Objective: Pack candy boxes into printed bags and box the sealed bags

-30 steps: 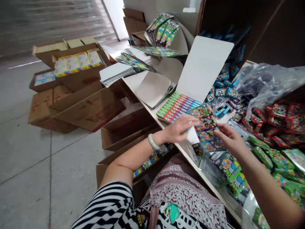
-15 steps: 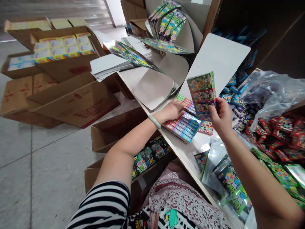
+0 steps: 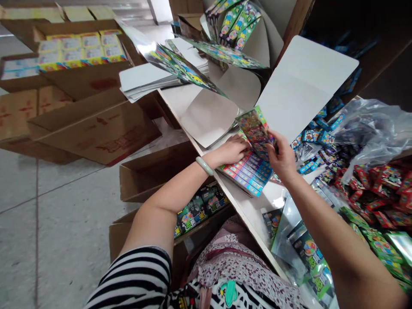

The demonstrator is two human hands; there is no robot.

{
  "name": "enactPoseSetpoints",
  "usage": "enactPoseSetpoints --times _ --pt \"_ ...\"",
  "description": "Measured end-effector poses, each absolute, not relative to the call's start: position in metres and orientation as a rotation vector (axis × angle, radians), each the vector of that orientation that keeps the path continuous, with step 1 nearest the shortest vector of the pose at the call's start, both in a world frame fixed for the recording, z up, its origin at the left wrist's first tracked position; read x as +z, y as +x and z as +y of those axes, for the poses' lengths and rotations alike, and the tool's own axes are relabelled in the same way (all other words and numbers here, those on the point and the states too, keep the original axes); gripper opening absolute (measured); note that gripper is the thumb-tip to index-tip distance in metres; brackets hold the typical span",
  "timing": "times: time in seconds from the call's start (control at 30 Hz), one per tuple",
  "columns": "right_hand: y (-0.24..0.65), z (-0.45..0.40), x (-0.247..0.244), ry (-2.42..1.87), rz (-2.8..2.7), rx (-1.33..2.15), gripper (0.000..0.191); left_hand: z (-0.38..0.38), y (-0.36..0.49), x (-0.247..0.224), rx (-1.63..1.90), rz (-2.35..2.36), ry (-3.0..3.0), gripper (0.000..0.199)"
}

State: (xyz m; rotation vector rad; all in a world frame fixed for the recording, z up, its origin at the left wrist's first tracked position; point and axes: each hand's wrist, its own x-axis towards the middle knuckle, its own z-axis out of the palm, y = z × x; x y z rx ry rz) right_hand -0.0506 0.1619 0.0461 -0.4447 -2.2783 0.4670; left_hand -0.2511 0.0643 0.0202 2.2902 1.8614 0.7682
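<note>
My left hand [image 3: 234, 149], with a pale bangle at the wrist, lies on a block of small colourful boxes [image 3: 249, 174] packed in rows. Its fingers are bent and pressed down on the boxes at the far part of the block. In my right hand [image 3: 281, 156] is a row of small printed boxes [image 3: 252, 126], pinched at its right side between thumb and fingers. This row is tilted just above the packed block, its printed faces toward me and slightly blurred. The lower edge of the row overlaps the block, so I cannot tell whether they touch.
White card panels [image 3: 305, 81] stand behind the block. Loose blue boxes [image 3: 318, 137], red boxes [image 3: 386, 184] and green boxes [image 3: 376, 240] are heaped at right, beside a clear plastic bag [image 3: 370, 124]. Printed plastic pouches [image 3: 309, 253] lie nearer me. Cardboard cartons [image 3: 93, 124] stand on the floor at left.
My right hand has brought the row of small boxes left and down, over the packed block. My left hand stays on the block. The view has shifted slightly.
</note>
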Motion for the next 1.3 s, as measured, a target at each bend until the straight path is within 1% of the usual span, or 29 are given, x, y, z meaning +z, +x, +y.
enactPoseSetpoints --times 0.1,0.27,0.33,0.4,0.5,0.63,0.77,0.87,0.93,1.0,1.07,1.1,1.13,1.2,1.3 --pt "-0.048 0.161 0.043 -0.468 -2.421 0.412 0.047 0.054 -0.261 0.016 0.825 1.844 2.211 0.016" --pt "-0.047 0.165 0.037 -0.562 -2.639 0.310 0.049 0.037 -0.280 0.009 1.330 2.059 1.511 0.016" --pt "-0.051 0.165 0.032 -0.572 -2.686 0.262 0.048 0.042 -0.284 0.012 1.412 2.073 1.339 0.019" --pt "-0.056 0.163 0.024 -0.551 -2.717 0.230 0.046 0.053 -0.285 0.017 1.350 2.081 1.293 0.018" --pt "-0.060 0.155 0.013 -0.558 -2.770 0.224 0.046 0.071 -0.285 0.025 1.121 2.141 1.304 0.020" --pt "-0.062 0.147 0.008 -0.780 -2.830 0.241 0.052 0.079 -0.284 0.030 0.870 2.270 1.411 0.013" --pt "-0.065 0.150 0.012 -0.837 -2.899 0.477 0.055 0.080 -0.284 0.036 0.659 2.328 1.452 0.017" --pt "-0.058 0.165 0.015 -0.761 -2.665 0.743 0.054 0.079 -0.285 0.044 0.600 2.352 1.469 0.021" --pt "-0.046 0.185 0.020 -0.803 -2.264 0.906 0.052 0.078 -0.284 0.050 0.681 2.299 1.484 0.025" --pt "-0.033 0.211 0.029 -0.964 -1.786 1.050 0.049 0.080 -0.280 0.055 0.863 2.131 1.443 0.023" --pt "-0.024 0.238 0.044 -1.155 -1.429 1.292 0.044 0.088 -0.271 0.060 1.084 1.891 1.341 0.019" --pt "-0.022 0.248 0.054 -1.198 -1.319 1.447 0.043 0.096 -0.266 0.064 1.177 1.779 1.282 0.021" --pt "-0.022 0.256 0.065 -1.205 -1.247 1.593 0.044 0.104 -0.260 0.067 1.259 1.688 1.224 0.025" --pt "-0.022 0.260 0.090 -1.118 -1.215 1.777 0.048 0.122 -0.249 0.077 1.400 1.571 1.113 0.042" --pt "-0.018 0.236 0.125 -0.963 -1.330 1.810 0.054 0.131 -0.241 0.093 1.540 1.475 1.013 0.069"
